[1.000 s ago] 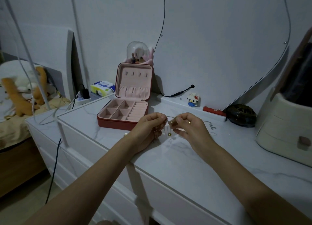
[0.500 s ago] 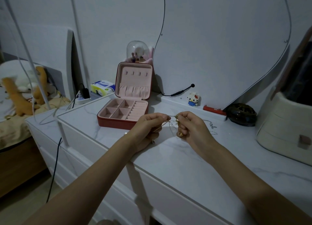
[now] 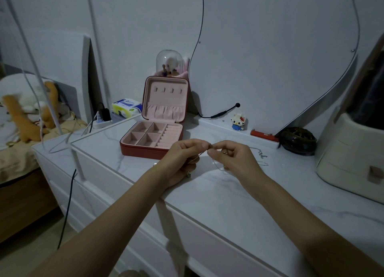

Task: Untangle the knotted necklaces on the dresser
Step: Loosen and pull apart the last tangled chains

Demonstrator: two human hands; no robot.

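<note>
Clearly the thin gold necklace (image 3: pixel 216 164) is held up just above the dresser (image 3: pixel 207 193), in front of the open pink jewellery box (image 3: pixel 152 138): the left hand (image 3: pixel 182 160) pinches one stretch of chain between thumb and forefinger, the right hand (image 3: pixel 232 160) pinches the next stretch, and the two sets of fingertips nearly touch over what I take to be the knot, too small to make out. A fine loop hangs below the right hand, and a small pendant dangles under the left palm. A second, silvery chain (image 3: pixel 260 155) lies loose on the marble top to the right, apart from both hands. The chain looks very light, limp and slippery, and thin enough to kink or snap if tugged, so I would judge it best taken close on either side of the tangle, teased open with fingertips, not pulled from the ends
</note>
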